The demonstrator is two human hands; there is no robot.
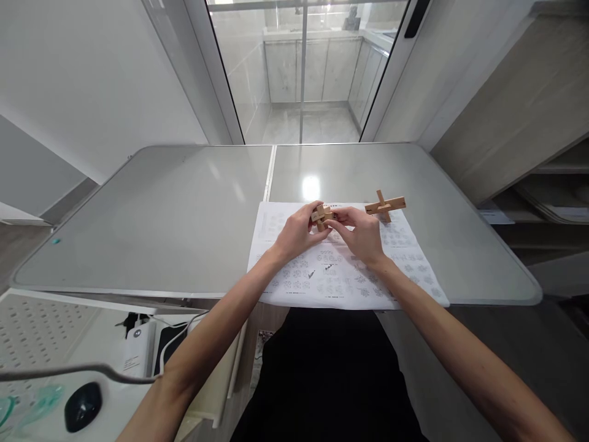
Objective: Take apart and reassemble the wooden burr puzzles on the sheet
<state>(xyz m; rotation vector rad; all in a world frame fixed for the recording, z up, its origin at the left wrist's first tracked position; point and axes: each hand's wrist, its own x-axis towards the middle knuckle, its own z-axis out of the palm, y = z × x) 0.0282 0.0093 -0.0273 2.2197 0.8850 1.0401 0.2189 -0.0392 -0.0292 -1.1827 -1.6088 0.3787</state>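
Observation:
Between my two hands is a small wooden interlocking puzzle made of crossed blocks, held just above the paper. My left hand grips it from the left, fingers curled behind and thumb in front. From the right, the thumb and fingers of my right hand pinch its right side, hiding part of it. Beneath them a printed instruction sheet with rows of small diagrams lies on the grey table. A second wooden piece, a cross of joined sticks, rests at the sheet's top right corner, beside my right hand.
A glass sliding door stands beyond the table's far edge. At lower left, a white surface bears a black mouse, a white box and a grey cable. Shelves stand on the right.

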